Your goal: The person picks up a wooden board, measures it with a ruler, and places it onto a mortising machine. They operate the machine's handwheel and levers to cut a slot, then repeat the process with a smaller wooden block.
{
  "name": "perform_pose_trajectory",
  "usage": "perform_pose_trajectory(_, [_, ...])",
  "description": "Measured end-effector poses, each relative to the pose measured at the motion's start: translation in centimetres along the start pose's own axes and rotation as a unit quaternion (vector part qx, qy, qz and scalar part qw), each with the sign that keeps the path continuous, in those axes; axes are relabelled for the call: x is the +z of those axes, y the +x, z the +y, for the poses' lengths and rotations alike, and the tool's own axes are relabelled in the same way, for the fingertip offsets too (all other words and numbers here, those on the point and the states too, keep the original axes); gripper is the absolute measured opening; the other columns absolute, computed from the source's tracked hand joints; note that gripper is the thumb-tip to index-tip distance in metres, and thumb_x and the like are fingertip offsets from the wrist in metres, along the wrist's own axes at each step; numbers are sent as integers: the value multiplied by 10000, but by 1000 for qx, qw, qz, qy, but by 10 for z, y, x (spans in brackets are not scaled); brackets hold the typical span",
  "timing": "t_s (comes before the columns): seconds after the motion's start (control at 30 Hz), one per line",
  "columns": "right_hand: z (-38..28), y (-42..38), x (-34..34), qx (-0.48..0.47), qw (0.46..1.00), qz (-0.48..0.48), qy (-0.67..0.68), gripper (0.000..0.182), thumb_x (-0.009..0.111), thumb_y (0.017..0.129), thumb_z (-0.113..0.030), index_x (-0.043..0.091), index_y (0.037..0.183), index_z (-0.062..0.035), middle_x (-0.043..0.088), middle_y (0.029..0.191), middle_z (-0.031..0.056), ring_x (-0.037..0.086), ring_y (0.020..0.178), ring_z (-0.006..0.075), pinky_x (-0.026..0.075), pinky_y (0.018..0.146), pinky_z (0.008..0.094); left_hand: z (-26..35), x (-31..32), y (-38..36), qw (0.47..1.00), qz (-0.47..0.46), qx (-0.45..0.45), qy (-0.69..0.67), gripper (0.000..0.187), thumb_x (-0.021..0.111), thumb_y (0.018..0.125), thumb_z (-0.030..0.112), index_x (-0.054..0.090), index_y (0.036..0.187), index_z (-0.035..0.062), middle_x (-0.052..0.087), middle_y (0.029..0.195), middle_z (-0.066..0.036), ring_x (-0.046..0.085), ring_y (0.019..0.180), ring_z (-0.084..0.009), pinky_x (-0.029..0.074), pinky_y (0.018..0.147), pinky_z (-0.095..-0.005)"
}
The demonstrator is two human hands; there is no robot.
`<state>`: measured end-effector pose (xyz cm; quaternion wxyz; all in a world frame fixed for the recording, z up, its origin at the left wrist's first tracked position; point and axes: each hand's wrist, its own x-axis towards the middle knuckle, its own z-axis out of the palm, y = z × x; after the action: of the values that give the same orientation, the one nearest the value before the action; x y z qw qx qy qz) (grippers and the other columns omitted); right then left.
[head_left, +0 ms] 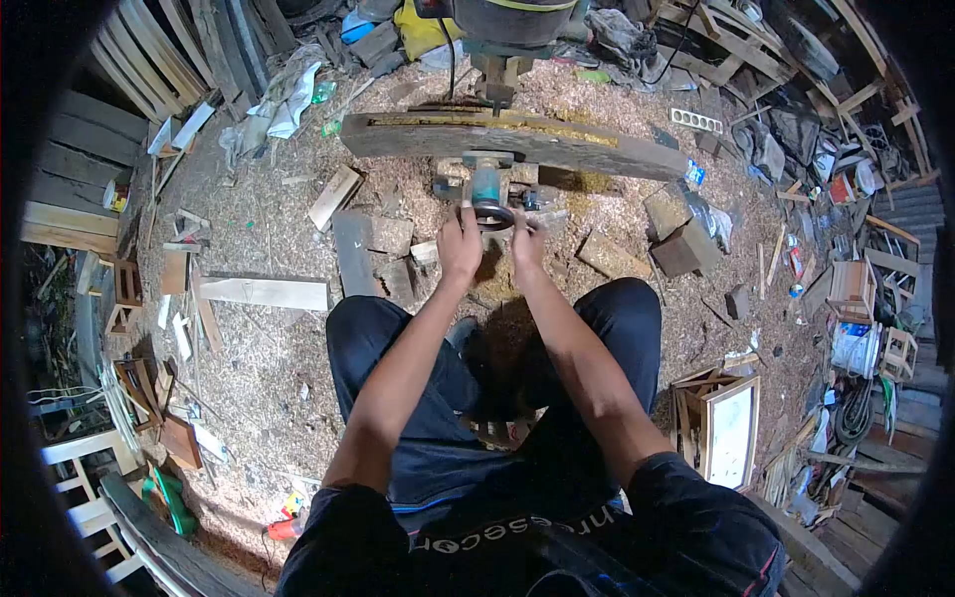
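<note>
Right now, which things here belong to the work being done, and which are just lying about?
Apparently in the job: left hand, right hand, black handwheel, long timber, machine head.

Apparently just lying about: pale board, brown wood block, wood shavings.

A shaving-strewn floor (264, 373) spreads between upper-left planks (159, 55) and corrugated sheeting (908, 229) at right.

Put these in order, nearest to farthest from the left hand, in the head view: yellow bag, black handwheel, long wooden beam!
1. Black handwheel, right beside the left hand.
2. Long wooden beam, beyond the wheel.
3. Yellow bag, near the top edge.
</note>
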<state>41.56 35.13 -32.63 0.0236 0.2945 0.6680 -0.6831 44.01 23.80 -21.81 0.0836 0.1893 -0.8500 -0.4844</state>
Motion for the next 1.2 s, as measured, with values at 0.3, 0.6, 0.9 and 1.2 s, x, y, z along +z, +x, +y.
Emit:
perform_pose_trajectory(0.3, [-32, -36, 6, -53, 995, -76, 38, 652, 655, 870, -481, 481, 1180, 66, 557, 1118, 212, 548, 1026, 281, 431, 898, 378, -23, 24, 9, 1000, 9, -19, 16, 647, 273, 994, 495, 541, 1257, -31, 624, 1087, -306, 583, 1064, -442, 420, 943, -474])
perform_pose_trajectory(0.6, [-10, -2, -19, -83, 996, 12, -31, 570, 675, 874, -394, 485, 1160, 60, 590, 1035, 190, 570, 949, 250, 457, 845, 364, -13, 0, 19, 997, -54, -36, -40, 580, 333, 997, 435, 613, 1103, -62, 640, 991, -300, 595, 974, -445, 428, 878, -453])
perform_pose_trajectory(0.9, [-143, 52, -28, -449, 806, 46, -384, 680, 721, 729, -100, 397, 1314, 25, 441, 1290, 249, 416, 1220, 404, 318, 1061, 470, 10, -13, 121, 975, -11, 83, 204, 481, 536, 908, 280, 499, 1296, -2, 559, 1274, -236, 551, 1180, -321, 437, 962, -449])
perform_pose_trajectory(1.2, [-193, 129, -42, -354, 634, -127, -675, 671, 719, 817, -301, 377, 1359, -102, 467, 1369, 152, 418, 1309, 329, 274, 1111, 527, -18, -16, 222, 752, -142, 237, 599, 672, 418, 948, 446, 205, 1514, 154, 193, 1580, -54, 183, 1452, -213, 73, 1180, -491])
